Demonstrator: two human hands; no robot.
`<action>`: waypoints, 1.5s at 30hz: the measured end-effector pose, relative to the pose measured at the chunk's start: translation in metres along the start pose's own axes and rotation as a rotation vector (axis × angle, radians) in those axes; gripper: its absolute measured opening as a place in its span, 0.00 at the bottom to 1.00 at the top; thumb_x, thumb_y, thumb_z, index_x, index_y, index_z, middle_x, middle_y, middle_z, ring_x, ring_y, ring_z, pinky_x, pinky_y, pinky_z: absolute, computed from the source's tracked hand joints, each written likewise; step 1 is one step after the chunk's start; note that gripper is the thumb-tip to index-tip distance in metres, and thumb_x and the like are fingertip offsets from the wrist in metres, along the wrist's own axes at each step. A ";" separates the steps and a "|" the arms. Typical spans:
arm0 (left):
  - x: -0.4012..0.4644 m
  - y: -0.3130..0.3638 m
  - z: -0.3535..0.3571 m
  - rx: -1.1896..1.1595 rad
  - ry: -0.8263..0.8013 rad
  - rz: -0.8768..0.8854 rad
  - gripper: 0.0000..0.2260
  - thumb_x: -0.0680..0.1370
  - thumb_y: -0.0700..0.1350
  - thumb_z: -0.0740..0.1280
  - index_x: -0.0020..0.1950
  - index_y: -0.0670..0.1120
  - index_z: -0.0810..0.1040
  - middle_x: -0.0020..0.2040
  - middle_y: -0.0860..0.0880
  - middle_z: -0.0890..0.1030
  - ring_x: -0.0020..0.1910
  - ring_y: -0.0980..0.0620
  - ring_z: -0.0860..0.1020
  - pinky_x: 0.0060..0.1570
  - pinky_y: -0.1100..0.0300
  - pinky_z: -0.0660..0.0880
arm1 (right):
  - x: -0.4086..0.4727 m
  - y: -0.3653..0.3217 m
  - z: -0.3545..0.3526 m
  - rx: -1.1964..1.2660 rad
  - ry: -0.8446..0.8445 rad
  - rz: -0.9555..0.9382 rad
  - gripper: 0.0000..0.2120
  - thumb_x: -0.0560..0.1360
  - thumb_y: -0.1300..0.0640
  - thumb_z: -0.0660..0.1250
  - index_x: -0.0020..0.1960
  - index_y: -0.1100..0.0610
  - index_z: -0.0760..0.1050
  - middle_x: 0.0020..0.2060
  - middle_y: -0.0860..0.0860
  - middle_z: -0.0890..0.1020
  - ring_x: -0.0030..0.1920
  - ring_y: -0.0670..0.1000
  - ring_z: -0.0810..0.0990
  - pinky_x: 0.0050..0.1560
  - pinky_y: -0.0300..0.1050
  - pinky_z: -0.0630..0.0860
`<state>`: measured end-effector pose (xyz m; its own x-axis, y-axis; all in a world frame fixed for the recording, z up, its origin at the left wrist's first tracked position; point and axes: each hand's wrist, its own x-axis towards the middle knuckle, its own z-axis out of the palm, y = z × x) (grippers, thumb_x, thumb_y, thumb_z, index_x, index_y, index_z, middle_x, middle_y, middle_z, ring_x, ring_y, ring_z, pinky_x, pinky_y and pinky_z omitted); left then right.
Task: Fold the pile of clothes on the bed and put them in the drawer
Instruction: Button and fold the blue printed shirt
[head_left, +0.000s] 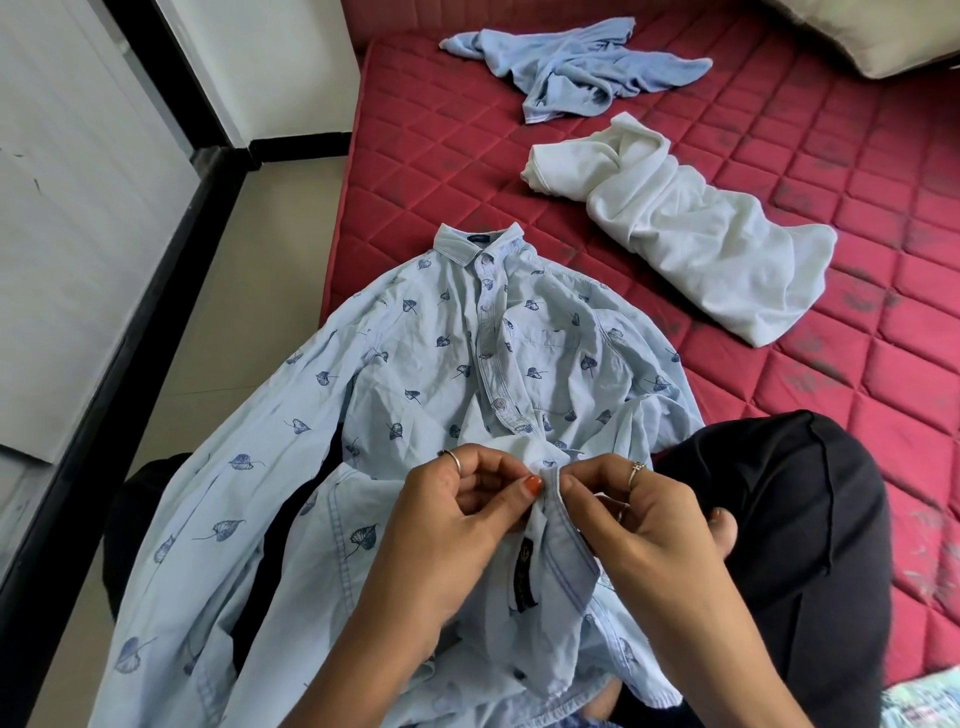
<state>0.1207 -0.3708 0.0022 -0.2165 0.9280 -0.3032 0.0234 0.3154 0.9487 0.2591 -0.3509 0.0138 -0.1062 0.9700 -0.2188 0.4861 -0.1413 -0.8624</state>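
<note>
Leaf-print button-up shirt (415, 364): lying collar-away at the near edge of the red quilted mattress (779, 156), its lower half draping over the person's lap. Left hand (457, 525) and right hand (649, 525): both pinching the shirt's front placket. White garment (685, 234) and crumpled blue garment (566, 67): lying beyond the shirt.

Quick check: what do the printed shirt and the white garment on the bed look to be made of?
Printed shirt: looks like thin woven cotton, matte, with crisp creases and stitched seams. White garment: seems a thicker, soft knit, perhaps fleece or jersey, going by its rounded, bulky folds. Neither can be confirmed by sight.
</note>
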 end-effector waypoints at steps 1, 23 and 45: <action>0.000 0.000 0.000 -0.031 -0.003 -0.022 0.04 0.71 0.42 0.73 0.44 0.44 0.82 0.39 0.48 0.85 0.38 0.53 0.83 0.43 0.60 0.78 | 0.001 0.000 0.000 0.013 -0.005 0.001 0.04 0.77 0.47 0.66 0.44 0.43 0.78 0.31 0.35 0.82 0.37 0.35 0.80 0.69 0.38 0.32; -0.001 -0.001 0.003 0.201 -0.020 0.029 0.18 0.72 0.62 0.69 0.40 0.47 0.84 0.34 0.48 0.84 0.37 0.52 0.83 0.41 0.54 0.80 | 0.000 -0.005 0.000 -0.306 -0.017 -0.159 0.08 0.78 0.48 0.62 0.46 0.50 0.75 0.38 0.44 0.81 0.47 0.31 0.73 0.41 0.09 0.45; 0.003 -0.010 0.010 0.255 0.122 0.141 0.08 0.79 0.44 0.65 0.43 0.46 0.82 0.36 0.52 0.84 0.35 0.59 0.81 0.38 0.63 0.77 | -0.003 -0.002 0.017 0.049 -0.016 -0.178 0.03 0.75 0.61 0.68 0.42 0.58 0.76 0.32 0.50 0.81 0.36 0.45 0.80 0.42 0.12 0.56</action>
<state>0.1296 -0.3695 -0.0093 -0.3086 0.9404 -0.1429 0.3017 0.2392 0.9229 0.2439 -0.3565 0.0083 -0.2010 0.9772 -0.0676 0.4153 0.0225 -0.9094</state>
